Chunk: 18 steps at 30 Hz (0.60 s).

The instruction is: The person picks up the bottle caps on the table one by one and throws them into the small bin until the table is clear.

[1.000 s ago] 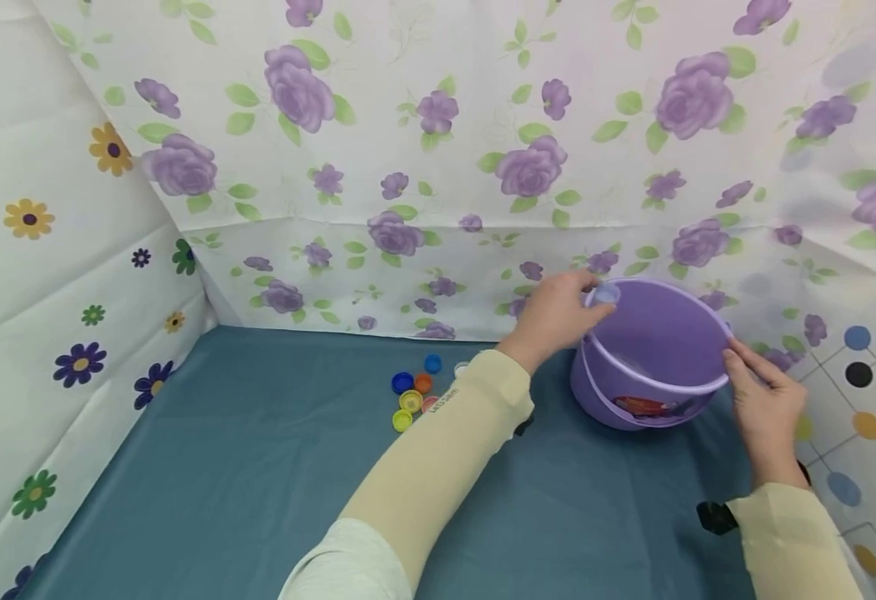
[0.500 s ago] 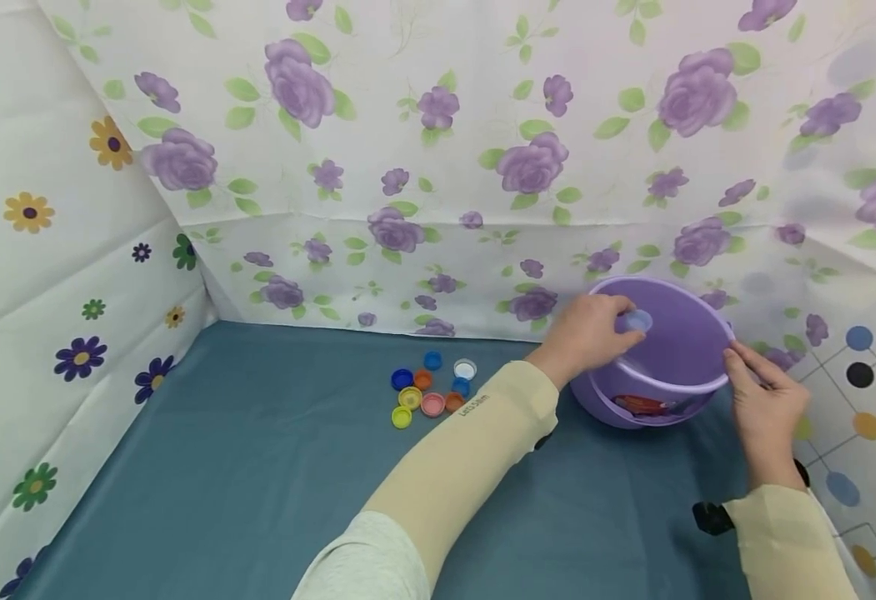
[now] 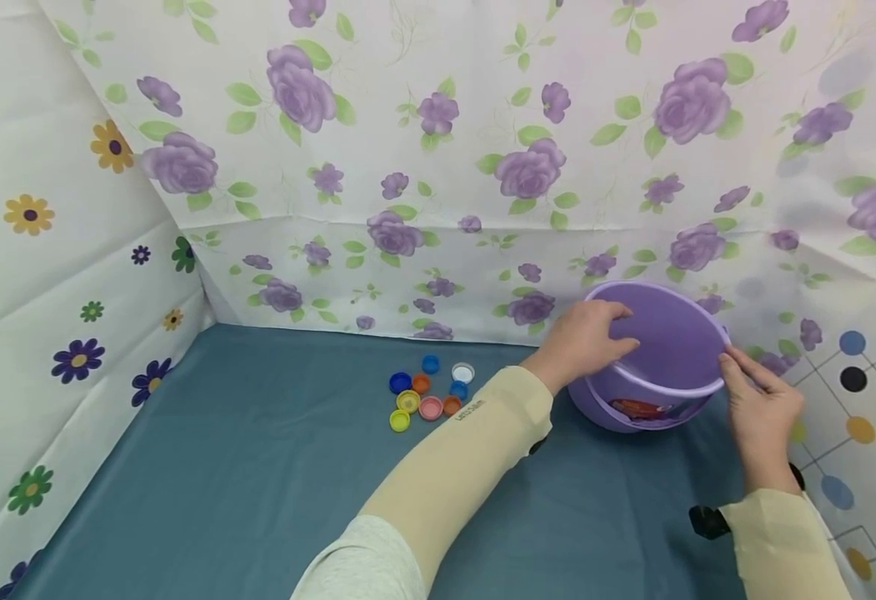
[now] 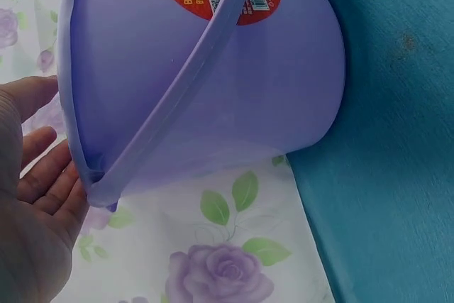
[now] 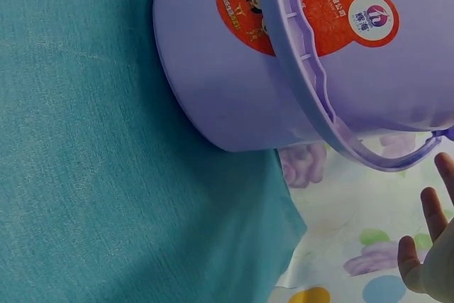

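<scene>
The purple bucket [image 3: 588,400] stands upright at the right, its handle hanging down in front. Over its left rim reaches the left hand [image 3: 576,342], thumb and fingers apart, with nothing seen between them; in the left wrist view, this hand [image 4: 35,189] is beside the bucket's rim [image 4: 65,69]. At the right rim, the right hand [image 3: 763,417] pinches the edge between thumb and fingers. The right wrist view has the right hand [image 5: 434,246] at its edge, several fingers extended, and the bucket [image 5: 213,83] with a red label.
Several small round caps lie left of the bucket on the blue-green cloth [image 3: 257,467]: a white cap [image 3: 463,372], a pink cap [image 3: 431,407], a dark blue cap [image 3: 400,382] and others. Flowered sheets [image 3: 422,275] hang behind.
The left hand moved right over the bucket with a pale translucent cap and has let it go; that cap is out of sight. The right hand stays on the rim.
</scene>
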### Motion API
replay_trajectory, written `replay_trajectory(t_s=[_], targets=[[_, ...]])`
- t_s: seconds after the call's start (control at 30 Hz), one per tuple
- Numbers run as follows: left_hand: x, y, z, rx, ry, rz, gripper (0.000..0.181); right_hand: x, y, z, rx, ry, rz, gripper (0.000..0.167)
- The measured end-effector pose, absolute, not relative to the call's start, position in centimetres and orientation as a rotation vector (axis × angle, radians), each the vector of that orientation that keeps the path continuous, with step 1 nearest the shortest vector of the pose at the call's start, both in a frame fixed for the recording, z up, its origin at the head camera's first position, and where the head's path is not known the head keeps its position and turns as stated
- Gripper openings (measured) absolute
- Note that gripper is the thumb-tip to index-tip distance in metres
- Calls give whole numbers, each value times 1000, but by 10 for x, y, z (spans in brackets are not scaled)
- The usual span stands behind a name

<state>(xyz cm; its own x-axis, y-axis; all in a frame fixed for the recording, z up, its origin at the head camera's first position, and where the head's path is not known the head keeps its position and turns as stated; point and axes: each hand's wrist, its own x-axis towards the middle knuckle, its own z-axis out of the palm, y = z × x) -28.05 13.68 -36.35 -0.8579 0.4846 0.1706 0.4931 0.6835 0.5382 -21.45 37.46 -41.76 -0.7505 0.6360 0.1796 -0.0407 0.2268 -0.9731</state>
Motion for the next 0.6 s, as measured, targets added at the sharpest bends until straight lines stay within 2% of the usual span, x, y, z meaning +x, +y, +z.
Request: replay_trajectory(t_s=[0.33,0.6], targets=[[-285,104,-360,-756,-2751,-1078,36,-215,382,-418,-581,-1983,1623,40],[-296,42,-355,-674,-2672,-1100,36,-207,395,-417,-671,-2182,1595,49]])
